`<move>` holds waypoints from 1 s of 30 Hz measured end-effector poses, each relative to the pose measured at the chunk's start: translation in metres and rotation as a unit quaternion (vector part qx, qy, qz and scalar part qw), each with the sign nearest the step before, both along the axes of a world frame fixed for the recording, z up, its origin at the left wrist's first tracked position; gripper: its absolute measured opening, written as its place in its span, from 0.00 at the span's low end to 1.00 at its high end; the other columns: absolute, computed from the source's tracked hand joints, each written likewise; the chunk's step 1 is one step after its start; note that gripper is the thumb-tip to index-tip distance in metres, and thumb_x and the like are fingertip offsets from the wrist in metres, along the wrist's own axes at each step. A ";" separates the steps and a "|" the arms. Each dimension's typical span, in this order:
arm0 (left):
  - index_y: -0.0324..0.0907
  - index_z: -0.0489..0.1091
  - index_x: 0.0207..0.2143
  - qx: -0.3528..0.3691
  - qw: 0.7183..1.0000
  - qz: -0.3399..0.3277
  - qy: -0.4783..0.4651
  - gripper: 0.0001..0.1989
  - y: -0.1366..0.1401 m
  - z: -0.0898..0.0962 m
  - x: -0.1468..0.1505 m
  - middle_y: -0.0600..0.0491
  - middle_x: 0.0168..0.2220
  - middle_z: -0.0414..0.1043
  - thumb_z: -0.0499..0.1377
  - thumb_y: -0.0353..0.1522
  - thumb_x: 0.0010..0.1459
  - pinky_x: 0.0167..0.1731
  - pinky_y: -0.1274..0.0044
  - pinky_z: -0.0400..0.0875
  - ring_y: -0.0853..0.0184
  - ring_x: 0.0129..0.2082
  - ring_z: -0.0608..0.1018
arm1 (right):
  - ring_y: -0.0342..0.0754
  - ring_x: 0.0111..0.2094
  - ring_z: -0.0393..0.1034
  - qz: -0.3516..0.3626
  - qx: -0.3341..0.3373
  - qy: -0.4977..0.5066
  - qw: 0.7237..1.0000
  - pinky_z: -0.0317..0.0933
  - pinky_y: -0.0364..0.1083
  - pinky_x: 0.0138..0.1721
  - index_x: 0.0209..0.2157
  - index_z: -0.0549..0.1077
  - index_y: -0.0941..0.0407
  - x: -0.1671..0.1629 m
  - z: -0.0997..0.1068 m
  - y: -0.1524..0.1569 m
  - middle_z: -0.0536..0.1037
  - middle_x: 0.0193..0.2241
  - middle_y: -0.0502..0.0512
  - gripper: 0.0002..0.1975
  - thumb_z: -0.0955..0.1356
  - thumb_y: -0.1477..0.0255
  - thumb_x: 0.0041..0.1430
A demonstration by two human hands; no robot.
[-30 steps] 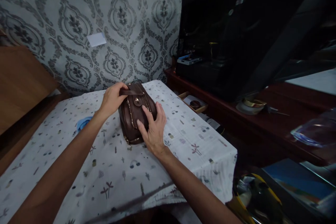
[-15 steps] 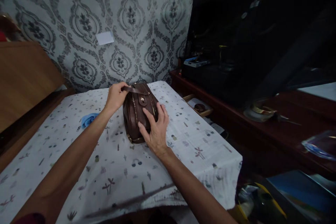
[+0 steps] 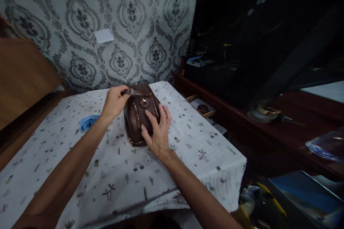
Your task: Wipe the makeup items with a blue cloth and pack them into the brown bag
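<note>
A small brown leather bag with gold zips stands on a table under a white patterned cloth. My left hand is at the bag's far left corner and pinches its brown strap, which lies across the top. My right hand rests flat on the bag's near right side, fingers spread over the leather. A round stud shows on the bag's top between the two hands.
A blue cloth lies on the table left of my left arm. A dark wooden sideboard with a big black screen stands to the right, an open drawer facing the table. Patterned wallpaper is behind.
The hands and bag stay almost as they were. My left hand has shifted its grip along the strap; the view has swung slightly.
</note>
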State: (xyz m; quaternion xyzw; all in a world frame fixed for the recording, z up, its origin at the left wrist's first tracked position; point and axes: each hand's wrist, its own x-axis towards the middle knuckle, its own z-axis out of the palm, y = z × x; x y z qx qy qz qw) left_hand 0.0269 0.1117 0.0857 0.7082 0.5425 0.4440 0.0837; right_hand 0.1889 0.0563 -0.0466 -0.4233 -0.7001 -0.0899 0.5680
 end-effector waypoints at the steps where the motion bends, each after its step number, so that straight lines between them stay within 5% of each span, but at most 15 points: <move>1: 0.41 0.70 0.23 0.002 1.000 -0.005 -0.006 0.09 0.000 0.000 0.000 0.58 0.19 0.62 0.56 0.36 0.50 0.25 0.77 0.52 0.70 0.23 0.63 | 0.66 0.69 0.46 -0.003 -0.005 -0.003 1.000 0.54 0.68 0.64 0.59 0.66 0.52 0.000 0.000 0.000 0.49 0.69 0.63 0.22 0.65 0.69 0.64; 8: 0.41 0.67 0.21 -0.009 0.997 -0.034 -0.072 0.12 0.017 0.000 -0.005 0.57 0.20 0.64 0.56 0.39 0.52 0.24 0.78 0.55 0.70 0.22 0.63 | 0.65 0.68 0.48 -0.003 -0.001 0.002 1.000 0.55 0.67 0.64 0.58 0.67 0.53 0.001 0.003 0.000 0.53 0.67 0.64 0.20 0.65 0.67 0.65; 16: 0.42 0.62 0.21 0.050 0.996 0.033 0.071 0.14 0.013 -0.009 -0.004 0.55 0.25 0.62 0.58 0.40 0.55 0.29 0.75 0.59 0.67 0.27 0.66 | 0.66 0.68 0.47 0.005 -0.001 -0.002 1.000 0.54 0.68 0.64 0.59 0.67 0.52 0.003 0.001 0.000 0.52 0.67 0.65 0.22 0.67 0.63 0.66; 24: 0.42 0.62 0.22 0.082 0.996 0.023 0.042 0.13 0.010 -0.016 -0.004 0.55 0.26 0.62 0.59 0.35 0.57 0.29 0.75 0.61 0.67 0.29 0.68 | 0.65 0.68 0.46 -0.006 0.001 -0.011 1.000 0.54 0.67 0.64 0.60 0.66 0.53 0.000 0.001 0.000 0.51 0.68 0.64 0.21 0.64 0.67 0.68; 28: 0.42 0.71 0.35 0.075 0.997 0.010 0.018 0.06 -0.006 -0.032 0.000 0.52 0.36 0.69 0.59 0.35 0.59 0.35 0.75 0.68 0.63 0.39 0.73 | 0.65 0.68 0.46 0.000 0.003 -0.001 1.000 0.53 0.68 0.65 0.61 0.66 0.54 -0.001 0.001 0.000 0.51 0.69 0.65 0.21 0.64 0.68 0.68; 30: 0.43 0.72 0.47 0.054 0.999 -0.010 0.001 0.13 -0.018 -0.041 0.001 0.48 0.45 0.71 0.58 0.37 0.62 0.41 0.73 0.71 0.61 0.48 0.74 | 0.65 0.68 0.46 0.004 0.003 0.002 1.000 0.53 0.68 0.65 0.61 0.66 0.54 0.000 0.001 0.000 0.51 0.69 0.65 0.21 0.64 0.68 0.68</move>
